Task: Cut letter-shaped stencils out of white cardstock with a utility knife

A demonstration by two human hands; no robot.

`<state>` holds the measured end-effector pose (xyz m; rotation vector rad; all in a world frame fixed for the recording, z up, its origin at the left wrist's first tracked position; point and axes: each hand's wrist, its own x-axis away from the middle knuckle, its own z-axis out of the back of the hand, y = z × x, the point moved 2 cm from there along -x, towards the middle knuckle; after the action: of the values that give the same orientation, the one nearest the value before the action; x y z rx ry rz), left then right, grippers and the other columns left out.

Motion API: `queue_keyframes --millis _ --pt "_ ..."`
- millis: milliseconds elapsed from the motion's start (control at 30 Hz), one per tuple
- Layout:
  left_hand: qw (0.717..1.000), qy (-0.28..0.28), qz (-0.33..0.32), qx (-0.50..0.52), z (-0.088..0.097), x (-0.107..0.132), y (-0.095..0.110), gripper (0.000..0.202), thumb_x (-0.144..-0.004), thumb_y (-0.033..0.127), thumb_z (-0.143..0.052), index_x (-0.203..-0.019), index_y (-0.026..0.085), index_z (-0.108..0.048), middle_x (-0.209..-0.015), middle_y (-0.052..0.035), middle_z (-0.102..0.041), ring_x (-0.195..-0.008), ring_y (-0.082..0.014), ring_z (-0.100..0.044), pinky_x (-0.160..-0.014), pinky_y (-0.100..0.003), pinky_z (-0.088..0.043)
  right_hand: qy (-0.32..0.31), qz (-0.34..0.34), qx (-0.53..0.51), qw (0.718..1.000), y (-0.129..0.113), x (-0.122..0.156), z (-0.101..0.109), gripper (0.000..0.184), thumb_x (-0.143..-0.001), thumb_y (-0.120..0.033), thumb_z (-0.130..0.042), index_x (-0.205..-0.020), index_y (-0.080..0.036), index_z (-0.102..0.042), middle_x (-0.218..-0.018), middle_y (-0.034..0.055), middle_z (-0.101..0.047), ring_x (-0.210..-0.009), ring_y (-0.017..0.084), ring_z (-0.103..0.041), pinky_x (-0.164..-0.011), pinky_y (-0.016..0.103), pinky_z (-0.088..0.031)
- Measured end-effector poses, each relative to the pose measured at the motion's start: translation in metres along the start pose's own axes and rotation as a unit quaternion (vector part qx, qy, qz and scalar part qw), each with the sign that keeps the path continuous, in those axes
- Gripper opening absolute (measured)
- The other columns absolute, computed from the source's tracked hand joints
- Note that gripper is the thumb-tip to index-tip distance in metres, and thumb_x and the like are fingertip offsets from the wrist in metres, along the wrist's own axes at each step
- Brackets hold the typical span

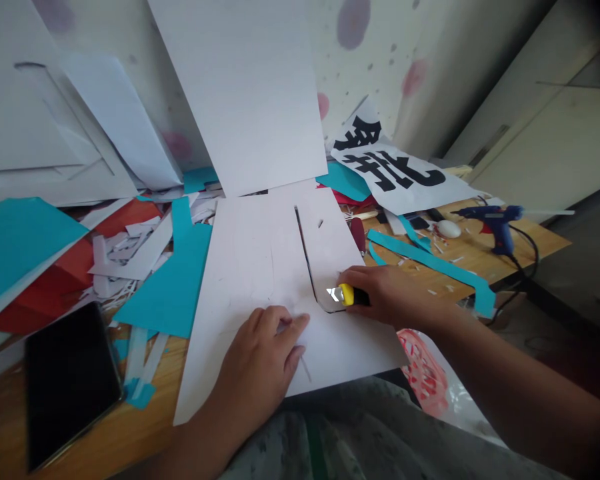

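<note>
A white foam board (260,267) lies on the wooden table in front of me, with a long cut line running down its middle and curving right. My right hand (390,293) is closed round a yellow utility knife (347,295), whose blade touches the board at the curved end of the cut. My left hand (265,353) lies flat on the near part of the board, fingers stretched out and pressing down.
A black tablet (67,380) lies at the near left. Teal (173,287), red and white paper scraps cover the table's left. A blue glue gun (495,223) with its cord sits at the right, behind a teal strip (430,263). A sheet with black characters (395,170) leans at the back.
</note>
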<state>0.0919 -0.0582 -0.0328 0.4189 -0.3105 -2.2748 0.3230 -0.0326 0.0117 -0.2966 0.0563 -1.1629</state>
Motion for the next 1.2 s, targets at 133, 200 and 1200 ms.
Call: queue_keyframes --millis 133,200,1200 --pt "1.000 -0.011 0.002 -0.004 0.000 0.000 0.001 0.040 -0.087 0.016 -0.054 -0.126 0.021 -0.058 -0.105 -0.0099 -0.055 -0.096 -0.0265 -0.051 -0.081 -0.046 -0.050 -0.007 0.018 -0.013 1.000 0.000 -0.001 0.000 0.016 -0.080 -0.022 -0.066 -0.096 -0.020 -0.064 -0.097 0.0066 -0.069 -0.083 0.022 -0.064 -0.067 0.028 -0.041" --pt "1.000 -0.014 0.003 -0.005 0.000 0.000 0.001 0.040 -0.087 0.016 -0.053 -0.127 0.022 -0.057 -0.105 -0.0096 -0.054 -0.096 -0.0263 -0.051 -0.082 -0.046 -0.050 -0.010 0.023 -0.031 0.999 0.001 -0.001 0.000 0.016 -0.080 -0.021 -0.066 -0.096 -0.019 -0.064 -0.097 0.0064 -0.068 -0.083 0.021 -0.064 -0.069 0.028 -0.042" --pt "0.931 0.034 0.158 0.329 0.014 0.004 -0.017 0.031 -0.091 0.037 -0.052 -0.110 0.019 -0.069 -0.094 -0.0080 -0.069 -0.087 -0.0204 -0.063 -0.080 -0.035 -0.049 0.086 0.073 -0.135 0.984 -0.005 0.024 0.010 0.025 -0.076 -0.020 -0.067 -0.100 -0.022 -0.064 -0.100 0.0058 -0.071 -0.087 0.020 -0.066 -0.074 0.029 -0.047"
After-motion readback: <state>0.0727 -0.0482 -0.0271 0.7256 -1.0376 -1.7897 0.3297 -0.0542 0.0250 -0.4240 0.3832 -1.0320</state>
